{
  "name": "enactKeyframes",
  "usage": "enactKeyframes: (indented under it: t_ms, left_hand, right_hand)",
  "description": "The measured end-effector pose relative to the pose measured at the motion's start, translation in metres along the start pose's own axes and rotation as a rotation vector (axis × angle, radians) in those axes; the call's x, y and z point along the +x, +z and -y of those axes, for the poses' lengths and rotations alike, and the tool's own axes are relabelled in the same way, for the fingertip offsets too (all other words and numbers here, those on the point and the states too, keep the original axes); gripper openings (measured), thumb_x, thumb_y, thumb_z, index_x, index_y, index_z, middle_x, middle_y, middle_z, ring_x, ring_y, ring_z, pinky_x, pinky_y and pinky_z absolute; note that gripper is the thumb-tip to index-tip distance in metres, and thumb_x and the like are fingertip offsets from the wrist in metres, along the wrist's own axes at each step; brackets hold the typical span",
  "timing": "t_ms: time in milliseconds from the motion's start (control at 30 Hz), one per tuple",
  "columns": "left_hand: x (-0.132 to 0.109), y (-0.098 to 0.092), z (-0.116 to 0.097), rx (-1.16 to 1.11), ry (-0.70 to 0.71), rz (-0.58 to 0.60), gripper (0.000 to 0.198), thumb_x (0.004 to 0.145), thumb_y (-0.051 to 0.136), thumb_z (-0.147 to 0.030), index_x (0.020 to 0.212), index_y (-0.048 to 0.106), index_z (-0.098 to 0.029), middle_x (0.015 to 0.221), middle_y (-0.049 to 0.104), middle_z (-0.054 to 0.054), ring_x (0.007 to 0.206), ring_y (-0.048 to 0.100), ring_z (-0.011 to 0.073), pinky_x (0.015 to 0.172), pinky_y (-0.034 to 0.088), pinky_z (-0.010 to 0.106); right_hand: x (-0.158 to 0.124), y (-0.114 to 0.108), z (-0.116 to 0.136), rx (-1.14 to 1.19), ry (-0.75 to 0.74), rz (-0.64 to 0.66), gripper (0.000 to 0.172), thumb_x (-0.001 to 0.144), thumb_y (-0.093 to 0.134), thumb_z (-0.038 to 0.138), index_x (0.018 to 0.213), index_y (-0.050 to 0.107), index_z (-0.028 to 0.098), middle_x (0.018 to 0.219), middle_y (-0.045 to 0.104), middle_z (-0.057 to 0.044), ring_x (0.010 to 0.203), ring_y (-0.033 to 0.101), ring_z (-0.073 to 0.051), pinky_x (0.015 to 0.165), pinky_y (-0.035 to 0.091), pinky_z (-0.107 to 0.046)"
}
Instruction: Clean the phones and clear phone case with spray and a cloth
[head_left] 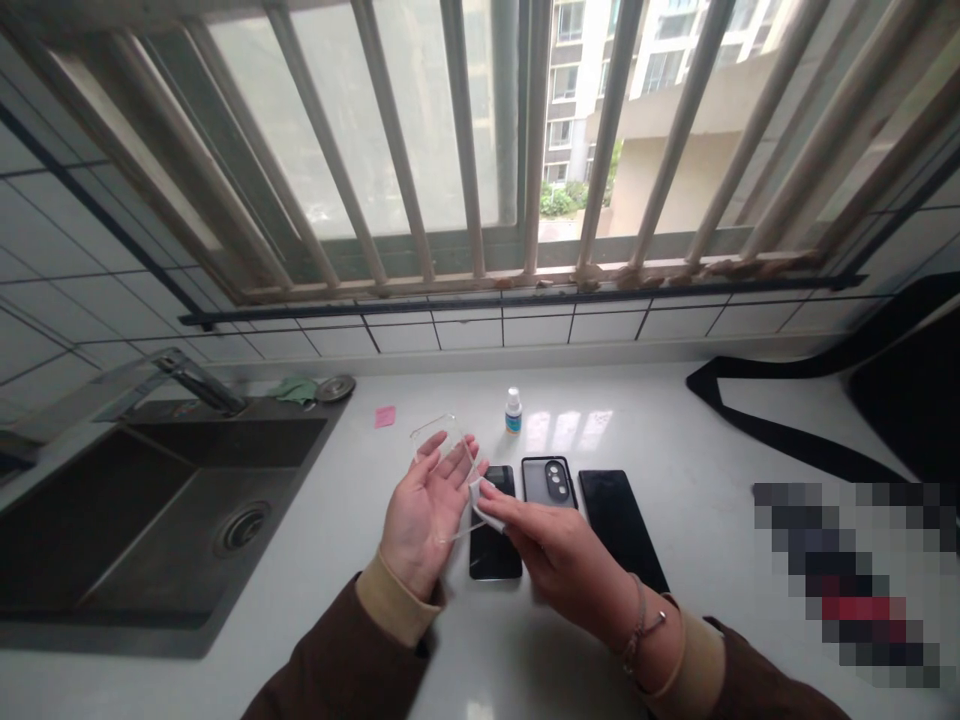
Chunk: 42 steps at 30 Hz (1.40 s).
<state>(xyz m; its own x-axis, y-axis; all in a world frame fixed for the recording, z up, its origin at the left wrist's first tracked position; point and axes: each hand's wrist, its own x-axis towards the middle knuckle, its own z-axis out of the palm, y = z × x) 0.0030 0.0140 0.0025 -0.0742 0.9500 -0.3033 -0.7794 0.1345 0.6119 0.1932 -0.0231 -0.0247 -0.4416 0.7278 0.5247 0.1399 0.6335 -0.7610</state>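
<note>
A clear phone case (448, 436) rests across the palm and fingers of my left hand (421, 512), which is turned palm up and supports it. My right hand (553, 542) pinches a folded white wipe (489, 512) against the case's right edge. Under my hands on the counter lies a dark phone (495, 555). Beside it is a phone case with a black rim and camera openings (538, 482), partly hidden by my right hand. Further right, a larger black flat device (619, 515) is partly covered by my right wrist.
A small white bottle with a blue label (513, 413) stands behind the phones. A pink sticky note (385, 417) lies left of it. The dark sink (307, 450) and faucet (199, 382) are at left. A black strap (772, 430) lies right, below the barred window.
</note>
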Motion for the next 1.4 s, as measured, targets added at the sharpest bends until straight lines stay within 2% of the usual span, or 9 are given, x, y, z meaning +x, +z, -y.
enactKeyframes:
  t_ms: [200, 300, 400, 533, 667, 833, 1033, 1267, 1400]
  left_hand:
    - [-0.005, 0.004, -0.006, -0.042, -0.017, 0.048, 0.032, 0.100, 0.056, -0.019, 0.131, 0.058, -0.026, 0.123, 0.072, 0.018, 0.111, 0.076, 0.0282, 0.104, 0.058, 0.056]
    - [-0.003, 0.004, -0.008, -0.043, 0.048, -0.071, 0.029, 0.102, 0.058, -0.027, 0.131, 0.061, -0.027, 0.116, 0.073, 0.014, 0.104, 0.077, 0.0250, 0.100, 0.060, 0.049]
    - [-0.001, 0.003, -0.009, -0.035, 0.173, -0.145, 0.030, 0.106, 0.055, -0.045, 0.127, 0.064, -0.026, 0.111, 0.073, 0.011, 0.101, 0.076, 0.0237, 0.098, 0.061, 0.046]
    - [-0.002, 0.003, -0.003, 0.023, 0.217, -0.046, 0.045, 0.107, 0.047, -0.060, 0.131, 0.061, -0.025, 0.118, 0.071, 0.013, 0.110, 0.073, 0.0272, 0.100, 0.060, 0.050]
    - [-0.013, 0.005, 0.011, 0.152, 0.035, 0.119, 0.042, 0.107, 0.051, -0.054, 0.138, 0.056, -0.026, 0.121, 0.069, 0.013, 0.117, 0.068, 0.0281, 0.103, 0.058, 0.052]
    - [-0.024, 0.008, 0.022, 0.192, -0.083, 0.277, 0.045, 0.107, 0.053, -0.054, 0.142, 0.054, -0.026, 0.121, 0.068, 0.012, 0.118, 0.067, 0.0266, 0.103, 0.057, 0.045]
    - [-0.015, 0.007, 0.008, 0.161, 0.001, 0.168, 0.042, 0.108, 0.050, -0.054, 0.138, 0.055, -0.025, 0.116, 0.069, 0.013, 0.111, 0.071, 0.0259, 0.104, 0.058, 0.050]
    - [0.006, 0.002, -0.018, 0.316, -0.179, 0.002, 0.034, 0.109, 0.049, -0.041, 0.125, 0.058, -0.012, 0.116, 0.074, 0.025, 0.112, 0.076, 0.0314, 0.101, 0.062, 0.047]
    - [0.015, -0.009, -0.035, 0.654, -0.062, 0.011, 0.015, 0.104, 0.052, -0.017, 0.117, 0.057, -0.015, 0.101, 0.078, 0.018, 0.093, 0.080, 0.0240, 0.092, 0.064, 0.037]
  right_hand:
    - [0.004, -0.010, 0.009, 0.042, 0.146, -0.011, 0.039, 0.102, 0.054, 0.013, 0.133, 0.075, 0.026, 0.129, 0.080, -0.008, 0.097, 0.082, -0.018, 0.088, 0.066, -0.032]
    - [0.005, -0.012, 0.014, 0.026, 0.196, 0.016, 0.035, 0.101, 0.055, 0.016, 0.126, 0.079, 0.025, 0.095, 0.084, -0.003, 0.062, 0.071, -0.013, 0.065, 0.060, -0.025]
    - [0.005, -0.010, 0.016, 0.083, 0.262, 0.066, 0.032, 0.102, 0.055, 0.023, 0.120, 0.082, 0.025, 0.062, 0.070, 0.003, 0.048, 0.057, -0.012, 0.051, 0.051, -0.023]
    - [0.005, -0.010, 0.010, 0.186, 0.377, -0.143, 0.032, 0.106, 0.054, 0.033, 0.120, 0.081, 0.024, 0.092, 0.082, -0.005, 0.079, 0.076, -0.020, 0.071, 0.064, -0.030]
    - [0.004, -0.017, -0.001, 0.068, 0.410, -0.449, 0.035, 0.107, 0.052, 0.033, 0.130, 0.077, 0.023, 0.121, 0.081, -0.009, 0.108, 0.078, -0.026, 0.095, 0.065, -0.042]
    - [0.002, -0.010, -0.001, -0.135, 0.150, -0.221, 0.043, 0.103, 0.053, 0.016, 0.141, 0.069, 0.027, 0.134, 0.077, -0.007, 0.121, 0.076, -0.025, 0.107, 0.061, -0.040]
    - [-0.001, 0.005, 0.010, -0.105, -0.044, 0.108, 0.044, 0.094, 0.055, 0.005, 0.131, 0.071, 0.024, 0.124, 0.081, -0.006, 0.113, 0.079, -0.020, 0.102, 0.061, -0.030]
    - [0.000, -0.006, 0.015, 0.017, 0.025, -0.094, 0.035, 0.093, 0.058, 0.009, 0.118, 0.077, 0.023, 0.103, 0.084, -0.004, 0.088, 0.080, -0.017, 0.081, 0.061, -0.026]
    - [0.001, -0.011, 0.016, 0.010, 0.008, -0.100, 0.032, 0.092, 0.057, 0.009, 0.113, 0.076, 0.022, 0.099, 0.083, -0.003, 0.084, 0.078, -0.016, 0.079, 0.059, -0.026]
